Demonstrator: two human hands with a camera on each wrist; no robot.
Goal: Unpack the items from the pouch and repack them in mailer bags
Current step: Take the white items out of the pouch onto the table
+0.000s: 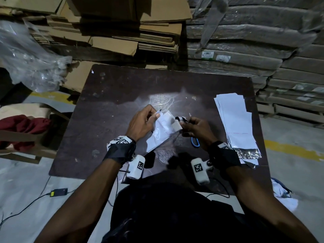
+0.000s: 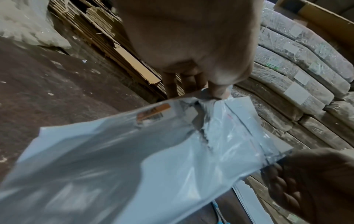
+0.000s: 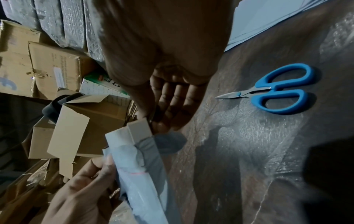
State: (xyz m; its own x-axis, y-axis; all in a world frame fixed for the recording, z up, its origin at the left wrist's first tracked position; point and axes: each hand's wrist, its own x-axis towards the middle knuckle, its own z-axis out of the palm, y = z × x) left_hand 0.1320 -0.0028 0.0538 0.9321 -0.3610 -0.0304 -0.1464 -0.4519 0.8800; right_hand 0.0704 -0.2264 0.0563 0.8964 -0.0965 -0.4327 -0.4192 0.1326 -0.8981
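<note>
A torn white pouch (image 1: pixel 158 136) is held above the dark table (image 1: pixel 114 102). My left hand (image 1: pixel 155 116) pinches the pouch's torn upper edge between thumb and fingers; the left wrist view shows the thumb (image 2: pixel 217 92) on the crumpled plastic of the pouch (image 2: pixel 153 151). A small white box (image 1: pixel 177 125) sticks out of the pouch's open end. My right hand (image 1: pixel 184 126) pinches that box by its end. The right wrist view shows the box (image 3: pixel 138 130) half out of the pouch (image 3: pixel 138 169), with the right hand (image 3: pixel 162 121) above and the left hand (image 3: pixel 86 189) below.
Blue-handled scissors (image 3: pixel 277 91) lie shut on the table by my right wrist, partly hidden (image 1: pixel 195 142) in the head view. A stack of white mailer bags (image 1: pixel 235 120) lies at the table's right edge. Flattened cartons (image 1: pixel 122 32) and wrapped bundles (image 1: pixel 245 50) stand behind.
</note>
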